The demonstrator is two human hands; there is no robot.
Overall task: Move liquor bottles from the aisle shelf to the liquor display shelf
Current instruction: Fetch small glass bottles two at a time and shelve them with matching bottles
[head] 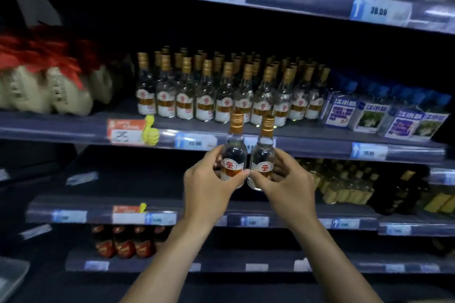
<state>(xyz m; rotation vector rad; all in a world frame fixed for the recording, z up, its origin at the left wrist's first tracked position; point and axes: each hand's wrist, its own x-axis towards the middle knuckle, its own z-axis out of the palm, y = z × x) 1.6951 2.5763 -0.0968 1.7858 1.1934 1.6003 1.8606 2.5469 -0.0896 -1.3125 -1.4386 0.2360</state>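
**Two bottles in hand, in front of the stocked shelf**

Head view: each hand is wrapped around one small clear liquor bottle with a gold screw cap and a red-and-white label. The left hand point(209, 179) closes on the left bottle point(235, 155), thumb across the label's lower edge; the right hand point(288, 179) closes on the right bottle point(263, 157) the same way. Both bottles are upright, side by side, and look to be touching or nearly so at the shoulder. They are held in the air in front of the price rail point(197, 141), below the row of matching bottles point(221, 96) on the shelf.

The main risk, as I judge it, is glass knocking glass: with the two bottles this close, a small wrist turn could clink them together. Each grip sits low on the body, with fingertips rather than a full palm, so a bottle could tip at the neck or slip. Carried forward, the caps could also catch the rail or the front row and topple its tightly packed bottles.
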